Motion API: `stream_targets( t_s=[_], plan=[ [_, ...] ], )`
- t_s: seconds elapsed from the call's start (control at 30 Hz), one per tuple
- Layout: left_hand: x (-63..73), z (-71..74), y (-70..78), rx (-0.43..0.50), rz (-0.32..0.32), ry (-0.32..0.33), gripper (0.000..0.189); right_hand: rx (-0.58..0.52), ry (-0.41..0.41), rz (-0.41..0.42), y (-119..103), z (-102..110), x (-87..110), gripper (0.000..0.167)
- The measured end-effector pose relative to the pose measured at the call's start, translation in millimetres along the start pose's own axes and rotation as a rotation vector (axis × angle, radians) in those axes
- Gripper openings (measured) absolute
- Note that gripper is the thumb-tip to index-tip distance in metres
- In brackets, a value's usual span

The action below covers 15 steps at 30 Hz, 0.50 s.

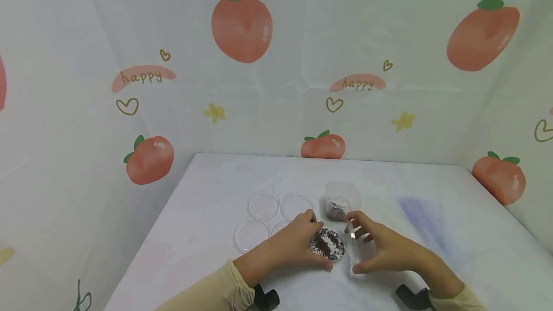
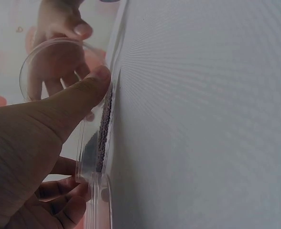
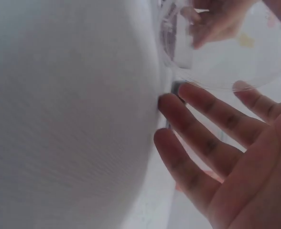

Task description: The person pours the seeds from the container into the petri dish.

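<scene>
My left hand (image 1: 294,241) grips a round clear petri dish (image 1: 332,245), thumb on the near side and fingers round the far left side. Dark brown granules cover part of its bottom, with white showing between them; side-on, in the left wrist view, they form a thin dark layer (image 2: 103,131). Just right of the dish, my right hand (image 1: 389,248) holds a clear round lid (image 1: 353,251) tilted up on edge, thumb at its near end and fingertips at the far end. The right wrist view shows the lid's rim (image 3: 212,88) close by the spread fingers.
Behind the dish stands a clear plastic tub (image 1: 345,191) with dark granules inside. Several clear dishes or lids lie to the left, among them a back-left one (image 1: 263,207) and a front-left one (image 1: 252,235). A fruit-printed white cloth (image 1: 276,109) hangs behind the white table (image 1: 198,234).
</scene>
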State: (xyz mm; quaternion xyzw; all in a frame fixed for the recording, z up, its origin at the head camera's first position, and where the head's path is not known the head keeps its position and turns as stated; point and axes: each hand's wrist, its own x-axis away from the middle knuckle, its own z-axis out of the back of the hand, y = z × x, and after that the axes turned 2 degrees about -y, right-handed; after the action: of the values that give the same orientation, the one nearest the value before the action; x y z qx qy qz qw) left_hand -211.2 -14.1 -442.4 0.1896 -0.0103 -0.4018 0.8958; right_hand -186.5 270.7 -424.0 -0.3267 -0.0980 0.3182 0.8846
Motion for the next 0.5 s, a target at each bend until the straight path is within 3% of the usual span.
stream_targets(
  t_s=[0.13,0.27,0.5],
  plan=[
    [1.7,5.9,4.8,0.001,-0.001,-0.005,0.088,0.037,0.009,0.055,-0.6,-4.6,0.3,0.082],
    [1.0,8.2,6.4,-0.011,-0.011,-0.003,0.086,0.087,0.018,0.056,1.5,-8.2,0.1,0.072],
    [-0.5,3.1,2.0,-0.03,-0.024,0.011,0.085,0.104,0.026,0.038,-5.9,-8.6,2.8,0.077]
  ],
)
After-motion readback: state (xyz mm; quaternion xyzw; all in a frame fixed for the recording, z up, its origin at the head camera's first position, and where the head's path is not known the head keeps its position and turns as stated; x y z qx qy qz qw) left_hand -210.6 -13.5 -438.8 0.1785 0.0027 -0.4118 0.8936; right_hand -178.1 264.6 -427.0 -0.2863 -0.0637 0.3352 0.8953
